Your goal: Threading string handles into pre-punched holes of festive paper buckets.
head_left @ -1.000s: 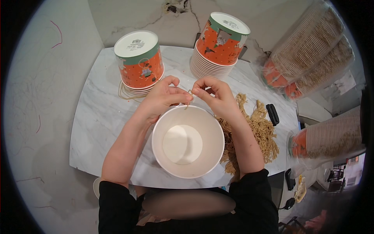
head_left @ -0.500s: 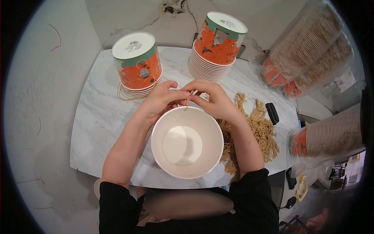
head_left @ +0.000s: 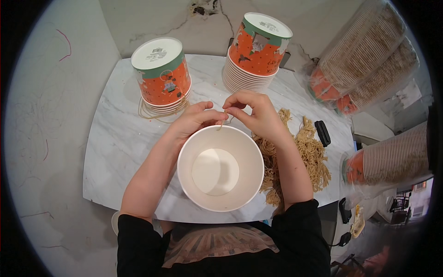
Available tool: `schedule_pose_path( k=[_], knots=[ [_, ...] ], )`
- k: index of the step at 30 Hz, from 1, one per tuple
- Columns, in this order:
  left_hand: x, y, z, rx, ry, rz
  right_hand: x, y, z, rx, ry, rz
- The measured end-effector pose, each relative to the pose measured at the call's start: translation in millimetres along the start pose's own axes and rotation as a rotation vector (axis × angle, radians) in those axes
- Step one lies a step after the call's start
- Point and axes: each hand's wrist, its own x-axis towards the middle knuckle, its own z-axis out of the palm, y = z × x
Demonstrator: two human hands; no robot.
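Note:
In front of me a white paper bucket (head_left: pixel 220 203) stands upright on the marbled table, its open mouth facing up. A thin tan cord (head_left: pixel 221 122) comes over the bucket's far rim. My right hand (head_left: pixel 249 111) pinches the cord between thumb and forefinger just above that rim. Close beside it, my left hand (head_left: pixel 198 119) has its fingers curled at the bucket's far outer wall, near the cord. Its fingertips are partly hidden behind the rim, so what they grip does not show fully. To the right, partly under my right forearm, lies a heap of tan cords (head_left: pixel 311 157).
Upside-down orange and green buckets form a short stack (head_left: pixel 164 85) at the back left, with cord loops round its base, and a taller stack (head_left: pixel 256 51) at the back. A black oblong object (head_left: pixel 322 134) lies by the cords. Plastic-wrapped bucket stacks (head_left: pixel 360 51) stand right.
My right hand has drawn slightly up and right, away from my left fingers, with the cord between its fingertips. The bucket has barely shifted.

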Motion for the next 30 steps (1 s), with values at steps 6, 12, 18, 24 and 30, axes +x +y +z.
schedule_pose_path(
  k=[6, 12, 18, 24, 30],
  knots=[
    [7.0, -1.6, -7.9, -0.09, -0.039, -0.026, -0.4, -5.3, 4.3, -0.11, -0.013, -0.015],
    [13.9, -4.4, -18.0, -0.207, -0.089, -0.103, -1.3, -13.4, 13.3, -0.239, 0.1, -0.084],
    [12.5, -7.8, -15.9, -0.292, -0.052, -0.183, -1.5, -9.5, 16.7, -0.353, 0.153, -0.086],
    [12.3, -11.0, -24.7, -0.278, -0.134, -0.235, -1.7, -5.1, 15.4, -0.359, 0.223, -0.049],
    [-0.3, -10.8, -23.2, -0.222, -0.116, -0.172, -3.3, -2.6, 16.1, -0.437, 0.275, -0.056]
  ],
)
